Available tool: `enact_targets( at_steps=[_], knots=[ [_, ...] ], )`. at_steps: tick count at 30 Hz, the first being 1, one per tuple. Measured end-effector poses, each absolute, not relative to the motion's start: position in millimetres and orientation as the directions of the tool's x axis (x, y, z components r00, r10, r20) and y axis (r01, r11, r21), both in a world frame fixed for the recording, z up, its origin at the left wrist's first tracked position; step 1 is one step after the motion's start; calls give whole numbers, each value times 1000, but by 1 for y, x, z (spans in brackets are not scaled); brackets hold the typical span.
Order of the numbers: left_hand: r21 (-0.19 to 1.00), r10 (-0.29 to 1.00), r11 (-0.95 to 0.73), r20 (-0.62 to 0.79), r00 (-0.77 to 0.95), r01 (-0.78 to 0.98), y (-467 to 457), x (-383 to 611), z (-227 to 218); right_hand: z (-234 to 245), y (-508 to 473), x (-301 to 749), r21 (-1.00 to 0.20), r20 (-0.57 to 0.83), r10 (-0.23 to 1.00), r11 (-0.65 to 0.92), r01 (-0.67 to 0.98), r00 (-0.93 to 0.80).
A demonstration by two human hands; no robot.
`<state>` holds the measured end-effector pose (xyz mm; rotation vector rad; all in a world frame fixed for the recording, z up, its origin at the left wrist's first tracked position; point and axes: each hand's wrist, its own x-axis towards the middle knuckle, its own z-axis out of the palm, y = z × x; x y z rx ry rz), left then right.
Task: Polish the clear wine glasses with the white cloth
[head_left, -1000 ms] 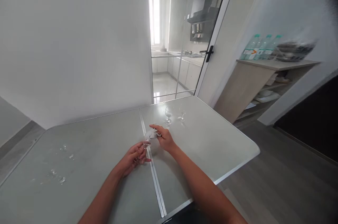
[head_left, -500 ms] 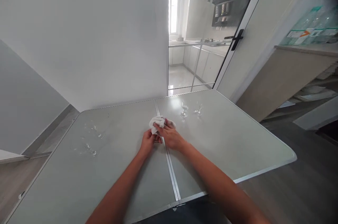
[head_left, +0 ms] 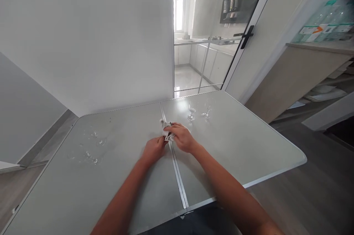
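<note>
My left hand (head_left: 153, 149) and my right hand (head_left: 182, 137) meet over the middle seam of a grey folding table (head_left: 235, 146). A small white cloth (head_left: 166, 132) is bunched between them, and my right hand's fingers are closed on it. My left hand is curled shut against the cloth; what it grips is hidden, though a small stemmed glass was in it a second ago. Two small clear stemmed glasses (head_left: 191, 110) (head_left: 207, 110) stand upright just beyond my right hand.
Several more clear glasses (head_left: 91, 148) stand on the left half of the table. A white wall rises behind, with a glass door to a kitchen (head_left: 204, 43) at the back. A wooden shelf unit with water bottles (head_left: 320, 28) is at the right.
The view has swung left and the hands have drawn closer together. The cloth, spread out over the fingers half a second ago, is now bunched smaller between both hands.
</note>
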<state>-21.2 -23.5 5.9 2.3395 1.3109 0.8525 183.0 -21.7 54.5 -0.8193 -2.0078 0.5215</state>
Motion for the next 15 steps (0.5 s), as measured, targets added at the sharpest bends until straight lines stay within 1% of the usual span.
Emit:
enact_targets(
  at_steps=[2,3,4,7,9,10,13,15],
  knots=[
    [647,852,-518,328,409,560,-25,-24,8,57,-19,191,-847,454,835,513,138,-311],
    [713,861,-493,318,397,498,-25,-25,8,57,-17,195,-909,396,880,416,24,-261],
    [777,875,-456,302,379,434,-26,-26,9,57,-15,198,-940,341,913,331,-84,-223],
    [907,901,-325,212,378,268,-29,-25,10,52,-11,203,-936,193,965,127,-329,-176],
    [953,898,-248,158,411,175,-31,-21,10,47,-10,198,-905,123,971,25,-424,-205],
    [972,897,-207,142,418,115,-32,-19,10,45,-10,194,-889,105,974,2,-457,-201],
    [990,917,-94,128,377,-108,-31,-11,11,38,-14,174,-856,115,985,34,-516,-125],
    [978,943,-58,119,311,-199,-29,-8,12,35,-20,162,-843,160,981,78,-532,-110]
  ],
)
